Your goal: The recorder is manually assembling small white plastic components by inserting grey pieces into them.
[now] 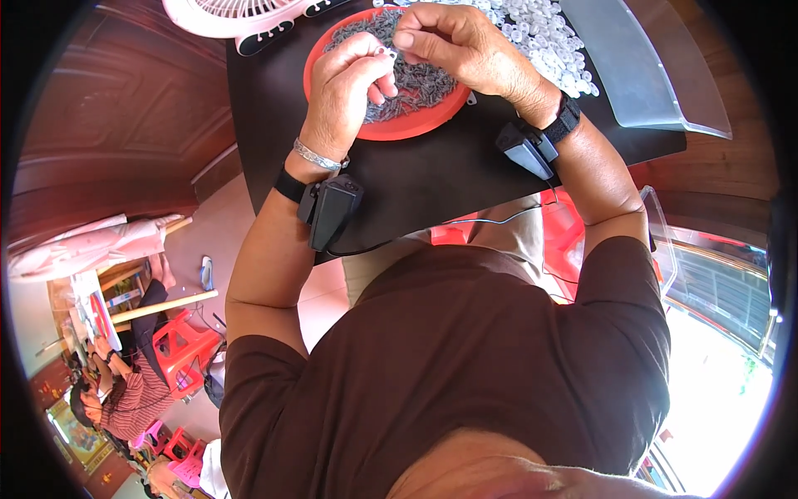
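Over a round red-orange tray [407, 130] full of small grey plastic parts [426, 81], both my hands work close together. My left hand [339, 87] is closed in a pinch on a small white plastic piece [386, 52], its fingers curled. Just to the right, my right hand [470, 51] has thumb and forefinger pressed together beside that piece; whatever is between them is too small to make out. Beyond my right wrist lies a loose heap of small whitish translucent discs [544, 46].
The black tabletop [407, 179] carries the tray. A pink fan [241, 17] stands at the far left, and a clear plastic panel [632, 75] lies at the right. Dark boxes with a cable are strapped to my wrists. Far left, another person [137, 403] sits near red stools [183, 349].
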`<action>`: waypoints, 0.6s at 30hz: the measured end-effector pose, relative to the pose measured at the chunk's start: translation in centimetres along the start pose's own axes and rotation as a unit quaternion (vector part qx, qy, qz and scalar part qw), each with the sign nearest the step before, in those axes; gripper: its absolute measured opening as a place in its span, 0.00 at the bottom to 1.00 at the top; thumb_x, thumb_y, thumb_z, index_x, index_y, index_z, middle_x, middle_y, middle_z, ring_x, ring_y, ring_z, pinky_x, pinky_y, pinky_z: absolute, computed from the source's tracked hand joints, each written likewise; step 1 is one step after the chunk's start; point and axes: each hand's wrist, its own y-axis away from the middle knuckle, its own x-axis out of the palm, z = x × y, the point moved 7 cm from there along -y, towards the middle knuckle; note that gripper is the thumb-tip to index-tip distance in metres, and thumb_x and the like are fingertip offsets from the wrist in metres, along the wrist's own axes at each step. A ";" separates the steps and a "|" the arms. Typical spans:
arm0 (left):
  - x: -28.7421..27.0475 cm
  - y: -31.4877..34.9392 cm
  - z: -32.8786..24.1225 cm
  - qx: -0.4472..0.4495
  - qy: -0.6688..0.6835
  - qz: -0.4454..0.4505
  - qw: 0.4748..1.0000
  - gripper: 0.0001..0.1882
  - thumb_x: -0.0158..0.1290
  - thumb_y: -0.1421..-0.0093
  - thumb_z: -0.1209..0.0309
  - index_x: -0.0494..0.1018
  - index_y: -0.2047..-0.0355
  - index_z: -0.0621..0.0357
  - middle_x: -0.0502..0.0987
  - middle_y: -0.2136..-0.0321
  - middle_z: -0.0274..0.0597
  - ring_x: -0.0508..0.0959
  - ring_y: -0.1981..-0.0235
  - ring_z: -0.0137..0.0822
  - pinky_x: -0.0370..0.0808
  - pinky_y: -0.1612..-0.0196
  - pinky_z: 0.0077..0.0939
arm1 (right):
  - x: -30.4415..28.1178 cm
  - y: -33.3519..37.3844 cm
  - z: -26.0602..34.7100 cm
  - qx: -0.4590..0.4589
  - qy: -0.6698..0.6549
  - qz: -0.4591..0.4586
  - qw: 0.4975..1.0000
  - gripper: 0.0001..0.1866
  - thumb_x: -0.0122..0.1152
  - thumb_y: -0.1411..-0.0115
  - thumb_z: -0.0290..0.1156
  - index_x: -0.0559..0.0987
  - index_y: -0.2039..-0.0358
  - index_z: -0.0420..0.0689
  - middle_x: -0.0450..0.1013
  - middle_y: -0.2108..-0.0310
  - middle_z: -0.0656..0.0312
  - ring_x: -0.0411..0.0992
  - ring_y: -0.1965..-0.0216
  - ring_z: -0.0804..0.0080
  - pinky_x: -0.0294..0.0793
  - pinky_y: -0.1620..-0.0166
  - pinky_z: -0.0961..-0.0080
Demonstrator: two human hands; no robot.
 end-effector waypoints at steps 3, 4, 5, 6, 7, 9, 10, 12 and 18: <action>0.2 0.0 0.0 0.001 0.004 0.010 1.000 0.08 0.46 0.43 0.71 0.70 0.76 0.60 0.72 0.82 0.34 0.72 0.80 0.24 0.65 0.77 0.15 | 0.0 0.1 -0.3 0.016 -0.069 -0.007 0.997 0.06 0.54 0.38 0.26 0.74 0.69 0.37 0.70 0.76 0.64 0.65 0.71 0.81 0.68 0.65 0.80; 0.2 0.0 0.0 0.004 -0.001 0.015 1.000 0.08 0.46 0.43 0.71 0.70 0.76 0.60 0.72 0.82 0.34 0.72 0.80 0.24 0.65 0.77 0.15 | 0.0 0.0 -0.3 0.009 -0.060 -0.011 0.998 0.07 0.54 0.38 0.27 0.74 0.69 0.37 0.70 0.76 0.64 0.65 0.71 0.81 0.68 0.65 0.80; 0.3 0.0 -0.1 0.006 -0.005 0.020 1.000 0.07 0.46 0.43 0.71 0.70 0.75 0.60 0.72 0.82 0.34 0.73 0.79 0.24 0.65 0.76 0.15 | -0.1 0.0 -0.2 0.002 -0.051 -0.015 0.999 0.07 0.54 0.38 0.27 0.74 0.69 0.37 0.70 0.76 0.64 0.65 0.72 0.81 0.68 0.65 0.80; 0.3 0.0 0.0 0.006 -0.006 0.020 1.000 0.07 0.46 0.43 0.71 0.70 0.75 0.60 0.72 0.82 0.34 0.73 0.79 0.24 0.65 0.76 0.15 | -0.1 0.0 -0.2 0.002 -0.051 -0.015 0.999 0.07 0.54 0.38 0.27 0.74 0.69 0.37 0.70 0.76 0.64 0.65 0.72 0.81 0.68 0.65 0.80; 0.3 0.0 -0.1 0.009 -0.007 0.024 1.000 0.08 0.45 0.42 0.71 0.70 0.75 0.60 0.72 0.82 0.34 0.73 0.79 0.24 0.65 0.76 0.15 | -0.1 0.0 -0.1 0.001 -0.022 -0.010 1.000 0.07 0.54 0.38 0.27 0.74 0.69 0.36 0.70 0.76 0.64 0.65 0.72 0.81 0.68 0.65 0.80; 0.3 0.1 -0.1 0.013 -0.008 0.027 1.000 0.08 0.45 0.42 0.71 0.70 0.75 0.60 0.72 0.82 0.34 0.73 0.79 0.24 0.65 0.76 0.15 | -0.1 0.0 0.2 -0.001 0.006 -0.006 1.000 0.07 0.54 0.38 0.27 0.74 0.70 0.36 0.70 0.76 0.64 0.65 0.72 0.80 0.68 0.65 0.80; 0.3 0.1 -0.2 0.009 -0.015 0.034 0.999 0.09 0.44 0.41 0.70 0.69 0.74 0.62 0.71 0.79 0.36 0.73 0.78 0.26 0.67 0.74 0.17 | -0.1 0.0 0.3 0.006 -0.004 -0.002 1.000 0.06 0.54 0.39 0.27 0.74 0.70 0.37 0.70 0.76 0.64 0.65 0.72 0.80 0.68 0.65 0.80; 0.4 0.1 -0.3 0.005 -0.022 0.040 0.999 0.10 0.43 0.41 0.69 0.69 0.73 0.63 0.71 0.77 0.38 0.74 0.76 0.28 0.68 0.72 0.18 | -0.1 0.0 0.3 0.012 -0.014 0.002 1.000 0.06 0.54 0.39 0.27 0.74 0.70 0.37 0.70 0.76 0.64 0.65 0.72 0.80 0.68 0.65 0.79; 0.5 0.1 -0.3 0.006 -0.031 0.033 0.999 0.11 0.43 0.39 0.69 0.69 0.73 0.63 0.71 0.77 0.37 0.73 0.76 0.28 0.69 0.72 0.18 | 0.1 0.4 0.2 -0.165 -0.045 0.013 0.985 0.05 0.54 0.40 0.25 0.74 0.69 0.37 0.70 0.76 0.63 0.65 0.72 0.79 0.67 0.66 0.79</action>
